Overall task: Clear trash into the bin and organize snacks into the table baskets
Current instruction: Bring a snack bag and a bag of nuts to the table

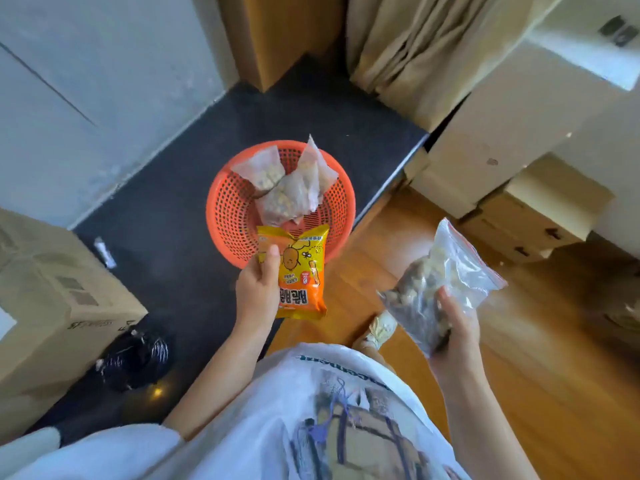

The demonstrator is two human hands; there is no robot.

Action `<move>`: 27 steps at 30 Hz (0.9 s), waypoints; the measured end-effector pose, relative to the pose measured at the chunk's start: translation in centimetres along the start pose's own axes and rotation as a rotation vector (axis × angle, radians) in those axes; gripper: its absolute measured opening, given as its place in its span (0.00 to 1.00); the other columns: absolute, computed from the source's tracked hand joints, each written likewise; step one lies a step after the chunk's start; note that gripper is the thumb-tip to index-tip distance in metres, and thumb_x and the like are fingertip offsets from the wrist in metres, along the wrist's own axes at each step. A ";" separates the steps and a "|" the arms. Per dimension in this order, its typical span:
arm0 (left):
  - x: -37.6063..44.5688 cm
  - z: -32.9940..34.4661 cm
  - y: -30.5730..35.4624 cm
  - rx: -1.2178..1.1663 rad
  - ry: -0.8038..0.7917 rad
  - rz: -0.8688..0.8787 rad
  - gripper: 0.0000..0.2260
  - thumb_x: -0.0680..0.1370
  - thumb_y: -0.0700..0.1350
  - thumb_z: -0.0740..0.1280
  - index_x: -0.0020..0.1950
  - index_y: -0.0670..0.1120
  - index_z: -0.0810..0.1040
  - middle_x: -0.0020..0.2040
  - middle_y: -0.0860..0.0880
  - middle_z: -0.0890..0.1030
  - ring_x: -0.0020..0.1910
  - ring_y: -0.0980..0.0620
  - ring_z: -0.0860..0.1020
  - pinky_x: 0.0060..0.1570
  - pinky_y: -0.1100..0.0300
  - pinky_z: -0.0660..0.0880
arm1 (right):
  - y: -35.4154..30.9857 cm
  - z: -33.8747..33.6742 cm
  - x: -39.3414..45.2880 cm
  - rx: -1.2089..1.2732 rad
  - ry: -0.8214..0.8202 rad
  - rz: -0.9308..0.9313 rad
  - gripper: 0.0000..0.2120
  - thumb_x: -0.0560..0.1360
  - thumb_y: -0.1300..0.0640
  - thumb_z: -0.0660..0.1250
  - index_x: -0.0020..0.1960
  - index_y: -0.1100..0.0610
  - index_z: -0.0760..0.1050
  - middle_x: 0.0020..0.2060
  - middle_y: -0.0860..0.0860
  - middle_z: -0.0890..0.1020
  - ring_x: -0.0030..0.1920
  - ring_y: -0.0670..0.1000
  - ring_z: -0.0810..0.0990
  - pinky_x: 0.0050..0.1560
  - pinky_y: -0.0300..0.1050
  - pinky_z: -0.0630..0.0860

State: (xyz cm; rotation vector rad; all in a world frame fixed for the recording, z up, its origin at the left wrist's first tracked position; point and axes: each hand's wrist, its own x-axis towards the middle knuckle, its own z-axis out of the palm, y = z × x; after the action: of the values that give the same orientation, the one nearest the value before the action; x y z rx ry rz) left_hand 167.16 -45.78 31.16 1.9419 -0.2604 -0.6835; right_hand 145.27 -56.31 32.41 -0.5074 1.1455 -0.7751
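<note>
An orange mesh basket (228,216) stands on the dark table (166,216) and holds clear bags of snacks (291,192). My left hand (256,289) grips a yellow-orange snack packet (303,271) by its left side, the packet's top edge hanging over the basket's near rim. To the right, over the wooden floor, my right hand (453,334) holds a clear zip bag of mixed nuts (436,282) from below.
A cardboard box (52,306) sits at the left with a black plastic bag (135,355) beside it. A small white wrapper (104,252) lies on the table near the box. Stacked cardboard boxes (526,213) and a white counter stand at the right. Curtains hang behind the table.
</note>
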 end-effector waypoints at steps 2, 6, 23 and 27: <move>-1.1 1.7 0.6 0.059 -0.147 0.062 0.11 0.79 0.54 0.57 0.45 0.52 0.76 0.41 0.53 0.80 0.41 0.59 0.78 0.38 0.65 0.72 | -0.2 -2.5 -2.4 0.036 0.099 -0.069 0.26 0.72 0.60 0.62 0.68 0.67 0.64 0.59 0.71 0.72 0.61 0.76 0.69 0.63 0.73 0.64; -4.3 5.6 1.9 0.165 -0.419 0.212 0.13 0.79 0.53 0.58 0.49 0.46 0.77 0.45 0.45 0.82 0.47 0.46 0.80 0.47 0.52 0.77 | -0.5 -7.8 -7.4 0.075 0.280 -0.167 0.27 0.67 0.59 0.67 0.66 0.60 0.70 0.59 0.65 0.77 0.59 0.68 0.75 0.59 0.66 0.71; -42.0 24.2 -4.7 0.403 -1.273 0.436 0.18 0.72 0.63 0.56 0.36 0.51 0.75 0.30 0.56 0.82 0.29 0.61 0.80 0.29 0.68 0.74 | 6.3 -38.6 -33.4 0.488 0.932 -0.479 0.24 0.65 0.62 0.71 0.61 0.60 0.75 0.43 0.50 0.86 0.43 0.51 0.85 0.41 0.46 0.82; -52.2 26.9 -8.2 0.499 -1.453 0.530 0.16 0.77 0.58 0.59 0.36 0.51 0.76 0.28 0.55 0.82 0.28 0.60 0.80 0.29 0.66 0.74 | 8.5 -45.0 -39.3 0.577 1.091 -0.548 0.23 0.62 0.59 0.72 0.56 0.53 0.77 0.41 0.48 0.86 0.41 0.48 0.84 0.40 0.43 0.82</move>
State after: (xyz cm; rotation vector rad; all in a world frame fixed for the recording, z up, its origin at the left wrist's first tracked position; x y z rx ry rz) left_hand 108.41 -38.22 33.40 1.3024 -1.8737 -1.6325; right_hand 97.48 -19.54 34.70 0.1691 1.6800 -1.9245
